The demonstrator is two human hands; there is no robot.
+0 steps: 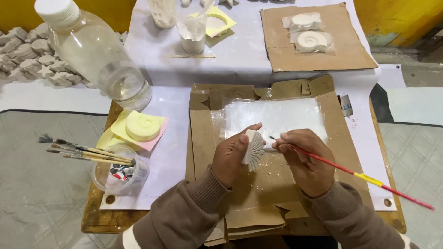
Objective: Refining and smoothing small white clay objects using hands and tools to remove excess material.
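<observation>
My left hand (233, 154) grips a white plaster shell cast (254, 146) with fan-shaped ribs, held upright over a brown cardboard sheet (258, 184). My right hand (307, 159) holds a thin red-handled brush (364, 177) with a yellow band. The brush tip points left, close to the cast's right edge. Small white crumbs lie on the cardboard below the cast. A stack of clear plastic sheets (277, 115) lies just beyond both hands.
A clear plastic bottle (94, 53) stands at the back left. A spiral cast (143, 125) rests on yellow and pink paper. Several brushes lie across a clear cup (117, 175). Two wrapped casts (308, 31) lie on far cardboard. Grey casts (32, 55) pile at left.
</observation>
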